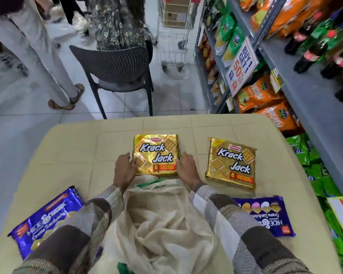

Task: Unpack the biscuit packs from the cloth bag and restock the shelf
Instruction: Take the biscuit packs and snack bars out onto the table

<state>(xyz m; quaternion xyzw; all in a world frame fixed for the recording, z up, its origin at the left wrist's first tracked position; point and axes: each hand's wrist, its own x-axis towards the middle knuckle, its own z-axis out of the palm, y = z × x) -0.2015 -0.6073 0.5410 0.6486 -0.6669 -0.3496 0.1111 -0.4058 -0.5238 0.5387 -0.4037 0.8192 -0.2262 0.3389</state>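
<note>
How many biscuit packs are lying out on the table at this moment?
4. A gold Krack Jack pack between both hands, a second gold pack to its right, and purple Hide & Seek packs at the near left and near right. The cloth bag may hide more.

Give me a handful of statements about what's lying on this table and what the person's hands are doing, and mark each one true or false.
1. Two gold Krack Jack packs lie on the table. True: the middle Krack Jack pack and the right Krack Jack pack.
2. The left hand and right hand flank the middle pack. True: one at each side edge.
3. The cloth bag hangs on the chair. False: it lies on the table between the person's forearms.
4. Only one purple Hide & Seek pack is out. False: the left Hide & Seek pack and the right Hide & Seek pack both are.
5. The right gold pack is being lifted. False: no hand touches it.
</note>
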